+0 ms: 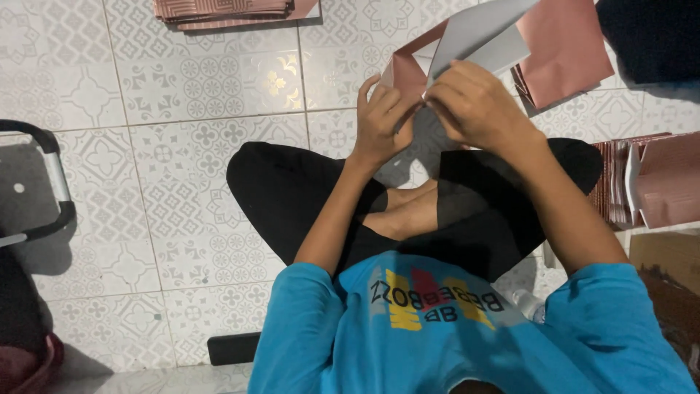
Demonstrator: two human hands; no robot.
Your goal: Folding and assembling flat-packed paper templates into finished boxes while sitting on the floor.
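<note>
Both hands, left hand (380,120) and right hand (474,102), pinch the pink-and-white paper bag (467,40) between them.

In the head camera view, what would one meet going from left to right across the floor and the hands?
Black-framed stool → flat pink stack → left hand → right hand → pink folded sheet → upright pink stack.

A pink paper package with a pale grey inside (467,44) is at one o'clock. A flat pink stack (226,11) lies on the floor at eleven o'clock, another pink sheet (565,47) at two, and upright pink packages (645,179) stand at three.
</note>
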